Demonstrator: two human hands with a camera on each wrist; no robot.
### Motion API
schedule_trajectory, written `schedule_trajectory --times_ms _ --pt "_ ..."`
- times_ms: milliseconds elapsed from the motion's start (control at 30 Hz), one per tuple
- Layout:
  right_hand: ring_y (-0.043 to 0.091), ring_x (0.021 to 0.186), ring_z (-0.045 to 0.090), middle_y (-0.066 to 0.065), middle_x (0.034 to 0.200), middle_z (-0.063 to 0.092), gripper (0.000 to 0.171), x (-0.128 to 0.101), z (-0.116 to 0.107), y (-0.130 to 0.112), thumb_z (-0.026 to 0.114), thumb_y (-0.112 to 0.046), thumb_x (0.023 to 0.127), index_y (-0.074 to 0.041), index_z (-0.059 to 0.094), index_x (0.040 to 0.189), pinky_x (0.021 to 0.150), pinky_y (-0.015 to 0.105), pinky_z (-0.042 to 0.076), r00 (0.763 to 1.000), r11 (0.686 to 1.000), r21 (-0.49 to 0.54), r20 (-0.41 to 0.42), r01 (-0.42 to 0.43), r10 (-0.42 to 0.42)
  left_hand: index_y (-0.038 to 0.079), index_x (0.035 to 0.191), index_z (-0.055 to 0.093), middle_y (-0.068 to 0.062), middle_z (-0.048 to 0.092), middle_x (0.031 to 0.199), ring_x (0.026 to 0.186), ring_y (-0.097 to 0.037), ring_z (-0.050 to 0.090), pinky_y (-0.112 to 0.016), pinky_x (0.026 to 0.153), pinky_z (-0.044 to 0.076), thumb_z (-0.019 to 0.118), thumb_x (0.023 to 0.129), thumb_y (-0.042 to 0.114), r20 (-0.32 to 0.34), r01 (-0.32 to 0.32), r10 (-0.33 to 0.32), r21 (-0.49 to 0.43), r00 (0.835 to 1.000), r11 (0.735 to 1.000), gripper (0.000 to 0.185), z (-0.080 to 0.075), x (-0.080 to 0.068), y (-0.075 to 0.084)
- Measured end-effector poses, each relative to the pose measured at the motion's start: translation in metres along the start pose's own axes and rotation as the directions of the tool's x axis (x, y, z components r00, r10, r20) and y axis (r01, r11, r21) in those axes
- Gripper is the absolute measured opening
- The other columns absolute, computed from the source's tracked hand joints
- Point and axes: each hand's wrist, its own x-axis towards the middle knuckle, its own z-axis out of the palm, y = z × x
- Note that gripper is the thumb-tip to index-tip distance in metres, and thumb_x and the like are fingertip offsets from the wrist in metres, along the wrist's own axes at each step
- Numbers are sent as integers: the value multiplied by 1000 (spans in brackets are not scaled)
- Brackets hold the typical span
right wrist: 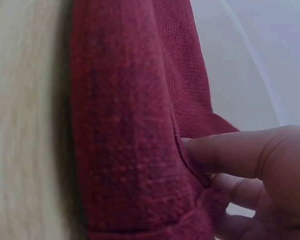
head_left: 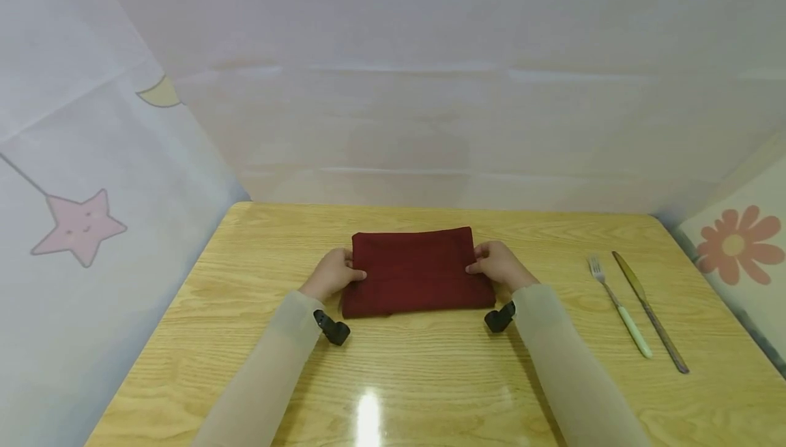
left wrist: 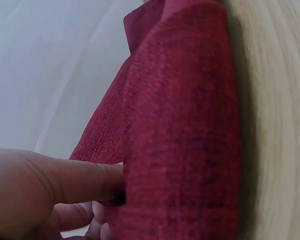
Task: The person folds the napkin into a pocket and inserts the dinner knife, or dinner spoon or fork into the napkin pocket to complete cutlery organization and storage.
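Note:
A dark red cloth (head_left: pixel 417 269), folded into a wide rectangle, lies on the wooden table in the head view. At its left edge my left hand (head_left: pixel 332 274) pinches the fabric, thumb on top and fingers underneath. My right hand (head_left: pixel 499 265) pinches the opposite edge in the same way. Close up in the left wrist view, a thick rounded fold of the cloth (left wrist: pixel 182 120) runs along the near side, with the thumb tucked behind it. The right wrist view has the thumb against the cloth (right wrist: pixel 125 125) just behind that fold, the other fingers partly hidden.
To the right on the table (head_left: pixel 430 379) lie a fork (head_left: pixel 620 307) with a pale green handle and a table knife (head_left: pixel 651 314), side by side. A pale backdrop (head_left: pixel 417 119) rises behind the table and along both sides.

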Motion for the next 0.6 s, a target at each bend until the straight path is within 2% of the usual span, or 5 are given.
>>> schedule_trajectory --times_ms 167,300,400,533,600 --pt "26 96 55 15 107 59 37 -3 0 5 71 -6 92 7 57 123 82 38 47 1000 999 49 -11 10 -9 -4 130 58 -19 66 116 102 -30 66 -44 92 53 69 93 -1 3 -54 54 -45 999 998 39 0 -3 -2" --pt "24 91 51 10 102 57 31 -8 -1 8 72 -6 92 4 56 116 77 36 44 999 995 95 -21 29 -27 -1 128 49 -21 63 118 105 -31 64 -43 90 53 68 92 -3 2 -79 79 -108 997 991 40 0 -6 -1" --pt "22 87 46 5 95 55 24 -10 -2 12 72 -5 91 -1 55 107 75 35 41 999 987 154 -29 46 -42 2 136 40 -21 62 120 106 -31 61 -38 86 53 69 92 -5 -1 -86 87 -187 996 979 54 -1 -5 -3" --pt "21 92 53 4 100 62 21 -14 -2 18 73 -2 90 -4 56 104 80 34 45 996 968 237 -52 82 -72 8 154 27 -20 59 127 106 -30 58 -31 75 51 71 89 -7 -2 -72 74 -263 997 962 80 -3 -3 -6" --pt "21 96 57 7 105 66 22 -15 -2 21 73 1 89 -2 57 104 82 33 47 994 957 271 -74 103 -86 7 158 26 -18 58 125 102 -26 57 -30 69 50 72 89 -6 11 -76 81 -255 997 964 83 -4 -3 -8"
